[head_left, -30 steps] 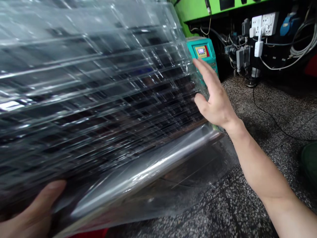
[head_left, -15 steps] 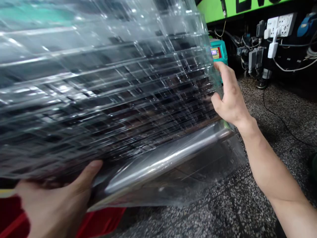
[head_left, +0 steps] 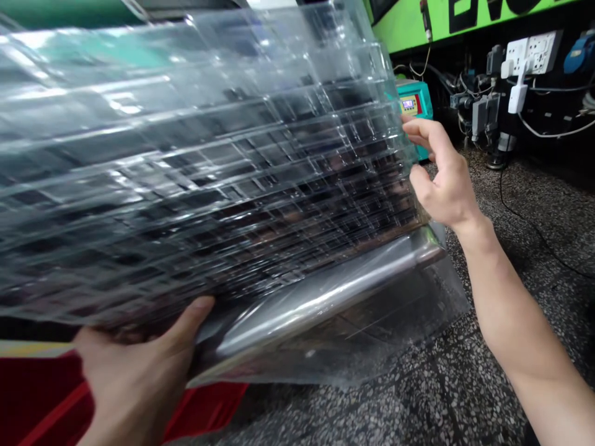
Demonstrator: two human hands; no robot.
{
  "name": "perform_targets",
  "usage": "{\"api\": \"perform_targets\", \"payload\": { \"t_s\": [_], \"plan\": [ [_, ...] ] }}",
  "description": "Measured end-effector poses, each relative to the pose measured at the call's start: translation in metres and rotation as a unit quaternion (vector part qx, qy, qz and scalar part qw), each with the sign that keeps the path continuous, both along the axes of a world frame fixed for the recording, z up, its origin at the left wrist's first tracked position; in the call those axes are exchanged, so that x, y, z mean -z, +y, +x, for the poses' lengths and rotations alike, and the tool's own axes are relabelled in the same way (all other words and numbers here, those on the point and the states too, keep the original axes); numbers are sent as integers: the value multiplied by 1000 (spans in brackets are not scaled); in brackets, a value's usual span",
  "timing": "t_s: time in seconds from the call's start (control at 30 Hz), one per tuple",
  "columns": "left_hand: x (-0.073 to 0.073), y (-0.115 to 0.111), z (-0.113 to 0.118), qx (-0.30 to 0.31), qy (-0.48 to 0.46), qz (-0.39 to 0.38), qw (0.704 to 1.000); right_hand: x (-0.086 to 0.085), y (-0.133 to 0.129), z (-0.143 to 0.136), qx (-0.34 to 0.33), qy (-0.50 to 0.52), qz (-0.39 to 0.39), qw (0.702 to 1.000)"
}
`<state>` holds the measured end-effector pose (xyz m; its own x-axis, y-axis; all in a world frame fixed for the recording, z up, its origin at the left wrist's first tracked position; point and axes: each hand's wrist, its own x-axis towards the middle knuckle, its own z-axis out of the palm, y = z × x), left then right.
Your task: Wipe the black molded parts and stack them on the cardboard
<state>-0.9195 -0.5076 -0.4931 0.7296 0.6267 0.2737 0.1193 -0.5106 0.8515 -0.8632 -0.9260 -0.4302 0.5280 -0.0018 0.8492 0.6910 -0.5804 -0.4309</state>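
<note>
A broad stack of clear plastic trays, moulded in a grid of pockets, stands tilted in front of me. At its lower left edge, my left hand has its thumb on the front, while the other fingers go out of sight underneath. My right hand holds the right edge with curled fingers and thumb; some fingertips are hard to make out. Along the bottom of the stack lies a shiny fold of clear plastic film, a loose flap of it hanging below.
A red crate sits below at the left. Behind the right edge is a teal device with a small display. Power sockets and cables hang under a green machine panel. The speckled floor shows below.
The stack's top edge now shows lower in view, uncovering more behind it. Both hands appear slightly farther right, as does the background. Each hand stays at the same part of the stack.
</note>
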Motion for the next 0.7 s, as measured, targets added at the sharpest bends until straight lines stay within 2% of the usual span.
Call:
{"api": "perform_targets", "payload": {
  "t_s": [0.1,0.3,0.37,0.43,0.5,0.57,0.63,0.7],
  "plan": [
    [-3,-6,2,-8,-28,-10,1000,0,4,1,0,-6,11,1000],
    [-1,-1,7,-15,-32,-27,999,-5,14,2,6,-13,35,999],
    [-2,4,5,2,-30,-49,998,-8,16,4,8,-39,22,999],
    [-6,15,3,53,-19,-71,996,-12,18,6,11,-69,8,998],
    [-15,31,2,81,-37,-97,991,-16,18,9,17,-91,1,996],
    [-31,53,4,52,-89,-145,984,-19,16,11,28,-107,1,994],
    [-54,72,9,12,-148,-197,969,-21,13,13,45,-117,1,992],
    [-80,86,16,16,-191,-201,961,-22,11,15,56,-112,-5,992]
  ]
}}
